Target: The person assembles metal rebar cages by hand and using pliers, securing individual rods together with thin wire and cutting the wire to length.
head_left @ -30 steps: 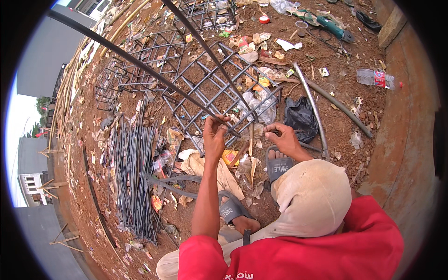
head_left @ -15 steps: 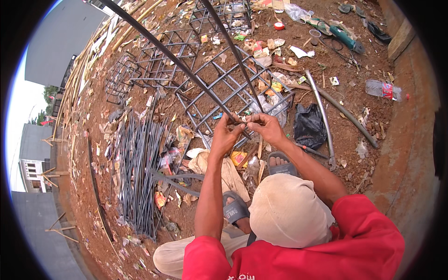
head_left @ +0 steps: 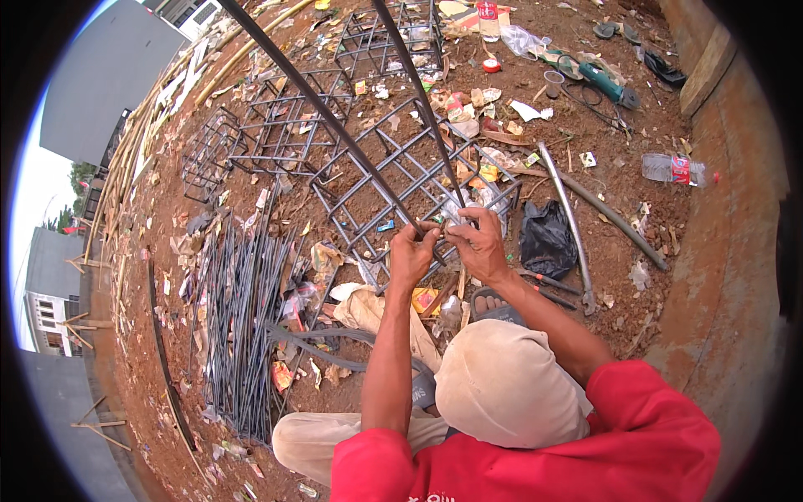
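My left hand (head_left: 412,253) is closed round the lower part of a dark steel rod (head_left: 326,113) that slants down from the upper left. My right hand (head_left: 483,248) faces it, fingers bent and pinched beside the rod; what lies between its fingertips is too small to make out. A second steel rod (head_left: 421,92) descends from the top to just above my right hand. Behind both hands a welded-looking cage of steel bars (head_left: 393,151) lies on the ground. Below them are my sandalled feet, partly hidden by my covered head (head_left: 508,386).
A bundle of thin steel rods (head_left: 242,326) lies at left. More bar cages (head_left: 288,125) stand farther off. To the right are a black plastic bag (head_left: 548,241), a metal pipe (head_left: 569,222), a plastic bottle (head_left: 669,169) and a green angle grinder (head_left: 608,84). Litter covers the soil.
My hands have drawn slightly apart at the rod, and the fingers of my right hand are raised and more bent. The whole view has shifted a little.
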Tool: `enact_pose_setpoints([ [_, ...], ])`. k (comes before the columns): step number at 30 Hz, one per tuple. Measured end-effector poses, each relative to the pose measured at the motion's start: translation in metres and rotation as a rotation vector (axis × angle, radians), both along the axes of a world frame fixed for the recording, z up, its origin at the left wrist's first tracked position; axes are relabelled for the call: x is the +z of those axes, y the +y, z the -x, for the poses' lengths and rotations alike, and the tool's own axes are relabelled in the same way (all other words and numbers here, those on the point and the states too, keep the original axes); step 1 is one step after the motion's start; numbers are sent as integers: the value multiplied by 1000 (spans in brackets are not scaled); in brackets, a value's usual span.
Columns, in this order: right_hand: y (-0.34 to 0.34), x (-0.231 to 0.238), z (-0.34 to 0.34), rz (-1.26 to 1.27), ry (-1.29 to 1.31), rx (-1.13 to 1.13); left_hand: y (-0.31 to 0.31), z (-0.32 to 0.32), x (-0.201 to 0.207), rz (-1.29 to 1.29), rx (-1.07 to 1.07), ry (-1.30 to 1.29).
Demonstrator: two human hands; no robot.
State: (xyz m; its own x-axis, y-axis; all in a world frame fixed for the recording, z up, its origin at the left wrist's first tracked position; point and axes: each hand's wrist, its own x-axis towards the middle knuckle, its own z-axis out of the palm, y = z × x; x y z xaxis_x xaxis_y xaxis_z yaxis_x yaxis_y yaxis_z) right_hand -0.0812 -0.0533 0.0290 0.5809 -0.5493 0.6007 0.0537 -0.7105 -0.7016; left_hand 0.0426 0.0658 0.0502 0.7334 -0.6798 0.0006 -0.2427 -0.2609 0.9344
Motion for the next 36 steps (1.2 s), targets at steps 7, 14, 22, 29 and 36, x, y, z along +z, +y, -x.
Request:
enact_pose_setpoints([
  [7,-43,-44,57,548,205,167,-7,6,0,-35,38,-98],
  [14,-55,-30,54,-362,201,404,-1,-2,9,-85,-60,-18],
  [22,-39,-38,44,-801,436,231,-3,0,11,-42,-107,28],
  [29,-75,47,24,460,319,32,1,-7,15,-103,-172,-96],
  [36,-39,29,42,7,108,-201,2,-3,11,-73,-113,-34],
])
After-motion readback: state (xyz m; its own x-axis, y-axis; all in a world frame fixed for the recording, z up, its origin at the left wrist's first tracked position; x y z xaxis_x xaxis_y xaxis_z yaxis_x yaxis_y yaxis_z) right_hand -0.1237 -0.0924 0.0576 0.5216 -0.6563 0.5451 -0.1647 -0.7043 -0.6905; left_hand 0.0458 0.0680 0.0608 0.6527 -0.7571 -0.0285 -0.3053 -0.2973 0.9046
